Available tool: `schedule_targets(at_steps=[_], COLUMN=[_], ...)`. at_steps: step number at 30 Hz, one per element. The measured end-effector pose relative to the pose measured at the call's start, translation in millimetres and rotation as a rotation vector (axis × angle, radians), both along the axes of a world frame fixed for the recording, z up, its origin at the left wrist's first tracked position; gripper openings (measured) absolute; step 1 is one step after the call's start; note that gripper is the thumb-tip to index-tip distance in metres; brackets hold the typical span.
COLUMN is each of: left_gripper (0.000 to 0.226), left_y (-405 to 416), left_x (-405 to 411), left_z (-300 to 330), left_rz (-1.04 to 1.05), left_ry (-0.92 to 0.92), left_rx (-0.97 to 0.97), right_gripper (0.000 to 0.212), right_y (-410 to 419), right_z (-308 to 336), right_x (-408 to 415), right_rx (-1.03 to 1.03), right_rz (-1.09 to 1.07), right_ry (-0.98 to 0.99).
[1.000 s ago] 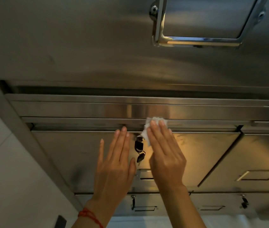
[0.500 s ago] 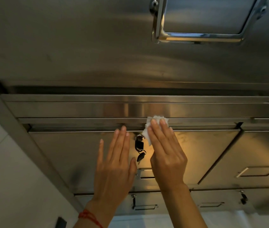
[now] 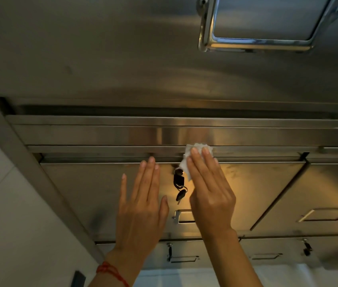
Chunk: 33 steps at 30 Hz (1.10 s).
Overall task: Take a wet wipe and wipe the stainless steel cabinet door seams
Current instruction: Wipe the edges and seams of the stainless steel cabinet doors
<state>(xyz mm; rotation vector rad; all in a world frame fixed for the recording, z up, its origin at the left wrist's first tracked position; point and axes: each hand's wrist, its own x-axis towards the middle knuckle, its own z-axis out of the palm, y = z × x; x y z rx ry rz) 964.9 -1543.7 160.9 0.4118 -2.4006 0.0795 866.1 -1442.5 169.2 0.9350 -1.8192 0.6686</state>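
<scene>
Two bare hands work at the front of a steel cabinet, seen from below. The right hand (image 3: 211,195) lies flat with its fingers straight and close together, pressing one crumpled white wipe (image 3: 193,157) against the horizontal seam (image 3: 106,160) that runs along the top edge of a cabinet door (image 3: 93,193). The wipe sits under the fingertips, bunched across the seam and trailing down onto the door beside the lock; nothing is pinched or curled around it. The left hand (image 3: 141,210) rests open and flat on the same door, fingers straight and slightly spread, its longest fingertips reaching the seam, and holds nothing. A red string bracelet (image 3: 112,272) circles the left wrist.

Between the two hands, one bunch of dark keys (image 3: 179,184) hangs from the door's lock. Just below it is one recessed handle (image 3: 181,216), partly covered by the right hand. A second door (image 3: 317,193) to the right, across a slanting seam, carries one recessed handle (image 3: 327,214) of its own. A lower row shows three smaller handles and at least two more locks, one with a dark key fob (image 3: 306,249). Overhead, one large chrome handle (image 3: 255,43) gleams on a wide steel panel. A pale tiled wall (image 3: 8,214) borders the cabinet on the left.
</scene>
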Motion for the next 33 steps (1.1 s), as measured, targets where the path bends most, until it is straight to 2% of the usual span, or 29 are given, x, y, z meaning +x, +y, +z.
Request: schedule_targets(at_steps=[5, 8, 12, 15, 21, 28, 31, 33], left_gripper=[0.056, 0.056, 0.056, 0.055, 0.054, 0.053, 0.054, 0.054], left_y=[2.1, 5.0, 4.3, 4.5, 3.5, 3.3, 3.1, 3.0], left_x=[-2.4, -4.0, -3.7, -3.3, -2.8, -3.9, -3.5, -3.2], left_z=[-1.6, -2.3, -3.1, -2.2, -1.5, -3.3, -3.1, -2.5], left_rz=[-0.003, 0.003, 0.015, 0.015, 0.016, 0.008, 0.007, 0.002], left_ry=[0.036, 0.055, 0.041, 0.044, 0.052, 0.066, 0.062, 0.060], left_rx=[0.016, 0.017, 0.006, 0.002, -0.011, 0.016, 0.019, 0.019], right_gripper=[0.027, 0.032, 0.033, 0.025, 0.046, 0.040, 0.041, 0.035], right_y=[-3.5, -9.9, 0.0, 10.2, 24.8, 14.2, 10.1, 5.4], right_z=[-1.7, -0.4, 1.3, -2.4, -4.5, -3.3, -2.9, -2.7], right_x=[3.2, 5.4, -2.2, -8.5, -17.7, -8.4, -6.1, -2.8], right_rx=[-0.078, -0.029, -0.007, -0.030, -0.061, -0.155, -0.155, -0.137], right_rz=[-0.027, 0.062, 0.057, 0.000, -0.072, -0.107, -0.101, -0.090], right_ry=[-0.037, -0.008, 0.017, 0.010, -0.040, -0.109, -0.103, -0.079])
